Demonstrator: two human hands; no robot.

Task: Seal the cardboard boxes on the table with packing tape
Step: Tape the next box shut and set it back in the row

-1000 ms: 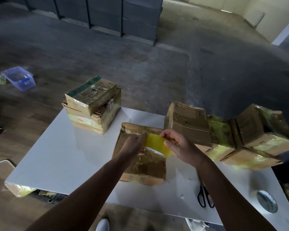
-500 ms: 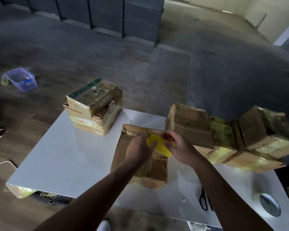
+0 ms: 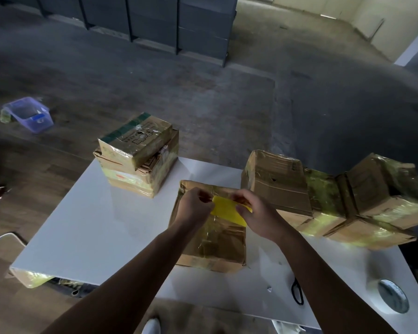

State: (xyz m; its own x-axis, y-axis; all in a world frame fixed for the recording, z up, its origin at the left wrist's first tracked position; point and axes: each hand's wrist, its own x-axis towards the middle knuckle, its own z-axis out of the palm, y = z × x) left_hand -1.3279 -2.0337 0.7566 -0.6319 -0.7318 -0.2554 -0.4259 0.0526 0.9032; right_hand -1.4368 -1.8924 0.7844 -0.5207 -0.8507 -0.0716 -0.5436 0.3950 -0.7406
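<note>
A flat cardboard box wrapped in clear tape lies on the white table in front of me. Above its far half I hold a yellow roll of packing tape between both hands. My left hand pinches the roll's left side with curled fingers, at the tape's loose end as far as I can tell. My right hand grips the roll from the right, thumb on its face. Both hands hover just over the box top.
Two stacked taped boxes stand at the table's far left. A row of several taped boxes runs along the right. Black scissors and a white tape roll lie near the front right. A purple tub sits on the floor.
Both hands have carried the yellow roll away from me toward the box's far edge and turned it, so its flat yellow side now faces up instead of its open core.
</note>
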